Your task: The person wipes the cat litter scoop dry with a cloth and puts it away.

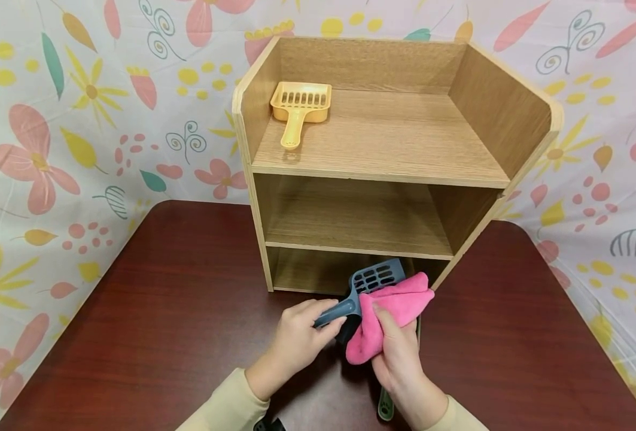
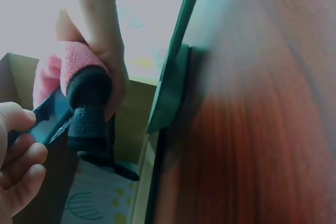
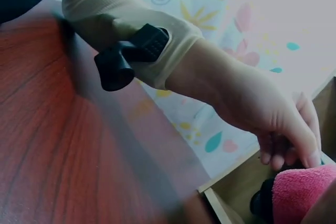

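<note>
The left hand's grip is pinching the handle of one blue scoop, positioned before the lowest opening of one wooden shelf. The right hand's grip is holding one pink cloth beside it. The scoop is probably staying light, stiff and smooth; its handle is offering firmest purchase. The cloth is looking soft and pliable. One yellow scoop is resting atop the shelf; one green handle is showing in front.
</note>
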Motion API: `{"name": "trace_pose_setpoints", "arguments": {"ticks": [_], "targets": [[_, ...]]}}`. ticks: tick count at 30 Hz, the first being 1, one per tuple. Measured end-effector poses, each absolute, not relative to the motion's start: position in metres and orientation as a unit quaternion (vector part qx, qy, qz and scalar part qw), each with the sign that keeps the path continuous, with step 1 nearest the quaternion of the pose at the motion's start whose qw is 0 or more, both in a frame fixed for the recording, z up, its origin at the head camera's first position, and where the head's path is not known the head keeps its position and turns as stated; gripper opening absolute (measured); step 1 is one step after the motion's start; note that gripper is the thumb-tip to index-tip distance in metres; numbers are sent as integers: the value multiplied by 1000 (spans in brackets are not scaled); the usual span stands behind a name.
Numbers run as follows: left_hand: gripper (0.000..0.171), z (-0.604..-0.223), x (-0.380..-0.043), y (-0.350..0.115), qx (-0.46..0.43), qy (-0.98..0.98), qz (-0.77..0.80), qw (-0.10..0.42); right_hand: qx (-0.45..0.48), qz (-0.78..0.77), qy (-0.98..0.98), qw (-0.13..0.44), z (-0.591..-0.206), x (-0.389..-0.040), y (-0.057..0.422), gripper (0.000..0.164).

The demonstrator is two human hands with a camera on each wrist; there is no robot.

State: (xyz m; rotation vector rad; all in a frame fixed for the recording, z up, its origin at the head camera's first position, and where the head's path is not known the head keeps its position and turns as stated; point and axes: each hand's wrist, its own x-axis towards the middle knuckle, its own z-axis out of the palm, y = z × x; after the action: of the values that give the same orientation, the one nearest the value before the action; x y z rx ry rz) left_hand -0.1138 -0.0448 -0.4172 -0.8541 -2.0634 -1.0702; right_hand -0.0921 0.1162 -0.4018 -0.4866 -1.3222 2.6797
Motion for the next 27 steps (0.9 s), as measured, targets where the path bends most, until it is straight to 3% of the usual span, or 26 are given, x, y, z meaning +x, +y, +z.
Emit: {"name": "trace_pose_setpoints", "arguments": {"ticks": [13, 18, 22, 27], "targets": [[27, -419, -117, -48, -343, -787, -362, 363, -165, 819, -544, 83, -408, -102, 121, 32], [26, -414, -119, -52, -343, -790, -360, 358, -194, 806, -554, 78, -407, -104, 126, 38], [22, -410, -120, -57, -338, -798, -367, 339, -206, 802, -552, 94, -408, -108, 133, 42], [16, -406, -122, -63, -311, -820, -397, 271, -208, 793, -559, 121, -409, -114, 141, 44]]}}
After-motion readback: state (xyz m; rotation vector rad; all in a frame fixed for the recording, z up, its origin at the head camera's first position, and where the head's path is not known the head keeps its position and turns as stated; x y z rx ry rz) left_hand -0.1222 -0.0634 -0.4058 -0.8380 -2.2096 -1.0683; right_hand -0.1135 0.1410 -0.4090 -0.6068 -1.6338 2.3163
